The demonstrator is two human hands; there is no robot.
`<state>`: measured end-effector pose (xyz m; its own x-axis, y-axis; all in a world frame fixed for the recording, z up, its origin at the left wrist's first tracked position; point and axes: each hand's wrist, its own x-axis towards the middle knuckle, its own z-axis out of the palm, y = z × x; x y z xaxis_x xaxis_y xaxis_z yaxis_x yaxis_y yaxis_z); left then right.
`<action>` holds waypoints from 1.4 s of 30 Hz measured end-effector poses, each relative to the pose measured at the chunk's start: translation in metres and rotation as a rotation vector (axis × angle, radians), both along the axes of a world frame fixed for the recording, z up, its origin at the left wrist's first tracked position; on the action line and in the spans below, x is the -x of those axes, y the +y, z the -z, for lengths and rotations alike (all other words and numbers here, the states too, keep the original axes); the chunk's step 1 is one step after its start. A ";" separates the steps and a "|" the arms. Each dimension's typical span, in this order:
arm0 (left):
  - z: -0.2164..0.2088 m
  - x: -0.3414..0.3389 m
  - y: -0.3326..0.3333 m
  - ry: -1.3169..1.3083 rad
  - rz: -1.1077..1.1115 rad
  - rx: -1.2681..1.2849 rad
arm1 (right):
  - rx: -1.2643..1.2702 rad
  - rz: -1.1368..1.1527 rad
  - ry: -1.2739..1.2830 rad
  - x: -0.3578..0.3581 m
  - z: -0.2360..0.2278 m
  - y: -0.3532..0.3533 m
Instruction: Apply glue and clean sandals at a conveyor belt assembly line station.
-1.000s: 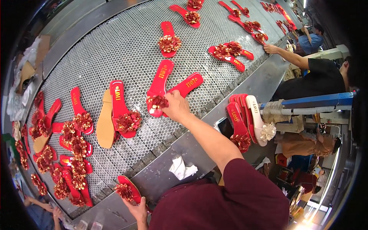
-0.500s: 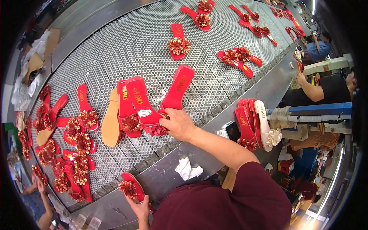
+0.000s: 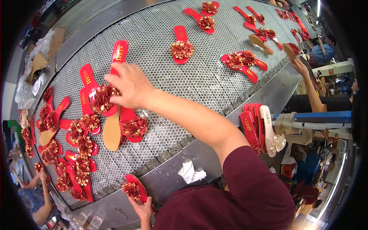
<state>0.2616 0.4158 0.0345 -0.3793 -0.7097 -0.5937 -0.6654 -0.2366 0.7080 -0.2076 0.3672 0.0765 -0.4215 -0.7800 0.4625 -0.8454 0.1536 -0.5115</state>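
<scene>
My right hand (image 3: 132, 86) reaches over the mesh conveyor (image 3: 153, 76) at left of centre. Its fingers close round a pair of red slide sandals; one (image 3: 87, 75) has a red-gold flower, and the other (image 3: 120, 51) points away beyond my fingers. Under the pair lie a sandal with its tan sole up (image 3: 112, 135) and a red sandal with a flower (image 3: 132, 127). Low in the view, by the conveyor's near edge, my left hand (image 3: 144, 209) grips a single red flower sandal (image 3: 137, 187) by its lower end.
Several red flower sandals (image 3: 82, 168) crowd the belt's left end; more lie farther along it. Crumpled white paper (image 3: 191, 172) rests on the metal ledge. Red sandals and a white one (image 3: 268, 128) stand at right. Co-workers' hands (image 3: 300, 68) show at both sides.
My right hand has carried the pair of sandals leftward across the belt. My left hand keeps its sandal nearly in place. At right, a co-worker's hand has lifted a sandal over the belt's edge.
</scene>
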 end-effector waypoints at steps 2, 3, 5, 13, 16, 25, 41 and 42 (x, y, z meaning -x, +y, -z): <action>-0.002 0.002 0.002 -0.028 -0.011 -0.002 | -0.134 0.130 -0.021 0.023 0.008 0.007; -0.002 0.005 0.003 -0.029 -0.002 0.011 | -0.138 0.204 0.035 0.042 0.032 0.020; 0.004 0.002 0.004 -0.040 -0.004 0.030 | -0.447 0.368 0.065 0.075 0.054 0.044; 0.005 0.012 0.009 -0.174 -0.022 -0.040 | -0.837 0.567 -0.025 0.170 0.104 0.105; 0.022 -0.015 0.012 -0.126 0.049 0.091 | -0.878 0.465 -0.112 0.165 0.098 0.093; -0.002 0.021 0.011 -0.114 0.029 0.108 | -0.199 0.252 0.121 0.008 0.076 0.118; 0.018 0.005 0.005 0.050 -0.333 0.009 | -0.773 0.817 -0.314 -0.211 0.071 0.403; 0.015 0.003 0.008 0.071 -0.356 -0.034 | -0.743 0.831 -0.342 -0.213 0.078 0.406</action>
